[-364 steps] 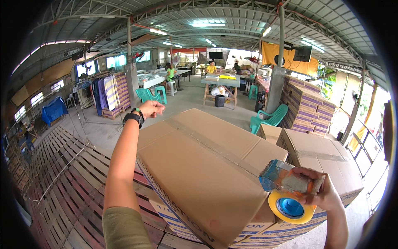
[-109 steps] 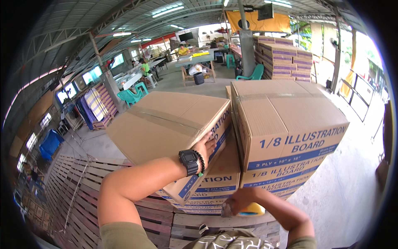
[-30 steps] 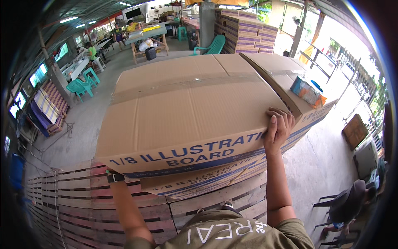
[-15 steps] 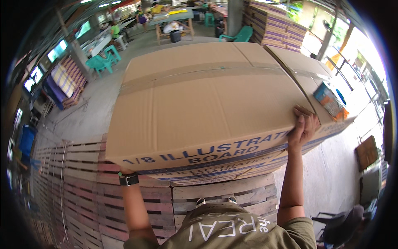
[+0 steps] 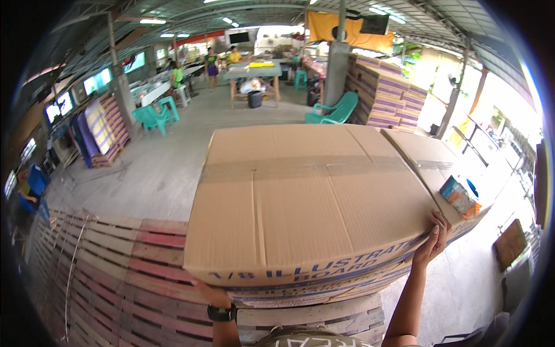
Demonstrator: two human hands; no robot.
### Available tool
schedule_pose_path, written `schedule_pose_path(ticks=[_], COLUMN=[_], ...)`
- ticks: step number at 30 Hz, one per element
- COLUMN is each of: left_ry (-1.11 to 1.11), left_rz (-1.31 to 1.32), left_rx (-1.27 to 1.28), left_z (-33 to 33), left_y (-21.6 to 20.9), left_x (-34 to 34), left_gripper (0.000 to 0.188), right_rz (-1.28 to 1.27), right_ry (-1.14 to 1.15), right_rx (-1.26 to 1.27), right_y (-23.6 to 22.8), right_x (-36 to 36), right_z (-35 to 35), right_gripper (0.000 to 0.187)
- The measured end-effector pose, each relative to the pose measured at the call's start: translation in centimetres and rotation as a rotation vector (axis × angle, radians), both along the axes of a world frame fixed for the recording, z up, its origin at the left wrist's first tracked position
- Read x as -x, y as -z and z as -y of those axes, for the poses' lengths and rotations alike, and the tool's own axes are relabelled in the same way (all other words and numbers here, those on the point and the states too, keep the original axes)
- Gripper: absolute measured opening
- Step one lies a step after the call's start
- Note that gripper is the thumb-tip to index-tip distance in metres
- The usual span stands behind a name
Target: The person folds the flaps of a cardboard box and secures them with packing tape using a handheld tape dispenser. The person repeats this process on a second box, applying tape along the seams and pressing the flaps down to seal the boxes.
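Observation:
A large brown cardboard box (image 5: 300, 202), taped across its top and printed blue on its front side, lies on top of a stack of like boxes. My left hand (image 5: 214, 294) is at its near left corner, below its lower edge, with the fingers mostly hidden under it. The fingers of my right hand (image 5: 433, 240) bend over the near top edge at the right end, by the gap to a second box (image 5: 425, 151). On that box sits a small blue and orange pack (image 5: 461, 196), torn or cut at the top, just beyond my right fingers.
Wooden pallets (image 5: 144, 254) cover the floor at the near left. Green plastic chairs (image 5: 335, 109) and a work table (image 5: 252, 72) stand farther off. Tall stacked cartons (image 5: 384, 92) rise beside a concrete column. Several people are in the background, one at the far left edge (image 5: 29, 191).
My view has tilted up, so the boxes appear lower and more of the room shows. Both hands stay on the same box, the left at its corner, the right at its edge.

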State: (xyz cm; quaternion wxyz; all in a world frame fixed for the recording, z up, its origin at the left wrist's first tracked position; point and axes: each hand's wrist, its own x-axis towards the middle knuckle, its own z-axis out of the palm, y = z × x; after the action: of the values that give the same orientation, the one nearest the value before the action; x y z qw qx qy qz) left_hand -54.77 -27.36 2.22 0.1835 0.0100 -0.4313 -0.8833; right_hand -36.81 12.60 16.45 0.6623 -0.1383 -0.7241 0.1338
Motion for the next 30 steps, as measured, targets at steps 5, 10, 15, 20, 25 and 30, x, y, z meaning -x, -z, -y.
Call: schedule_pose_path(ticks=[5,10,15,20,25,30], left_ry=[0.009,-0.036,-0.092,-0.255,-0.445,-0.596], left_rz=[0.005,0.035,0.065,0.063,-0.017,-0.282], left_rx=[0.033,0.129,0.264,0.441,0.632,0.711], left_z=[-0.2,-0.8,-1.0,-0.2,0.0,-5.3], left_y=[2.3,1.9,1.4,-0.5,-4.8,-9.1], left_x=[0.5,1.6,2.8,2.3,-0.7,-6.3], left_gripper=[0.072,0.068,0.065,0.062,0.059,0.052], right_rz=[0.084,0.116,0.061,-0.115,-0.005,0.356], right_ry=[0.132,0.215,0.256,-0.040,0.095,0.261], right_rx=[0.047,0.075,0.075,0.298,0.171,0.012], right_y=[-0.5,-0.6,-0.6,-1.8,-4.3,-6.0], right_x=[1.6,2.3,2.3,-0.1,-7.3,-12.0], right_z=[0.8,0.7,0.8,0.2,-6.6,-13.8], right_gripper=[0.032,0.037,0.039,0.028,0.025,0.051])
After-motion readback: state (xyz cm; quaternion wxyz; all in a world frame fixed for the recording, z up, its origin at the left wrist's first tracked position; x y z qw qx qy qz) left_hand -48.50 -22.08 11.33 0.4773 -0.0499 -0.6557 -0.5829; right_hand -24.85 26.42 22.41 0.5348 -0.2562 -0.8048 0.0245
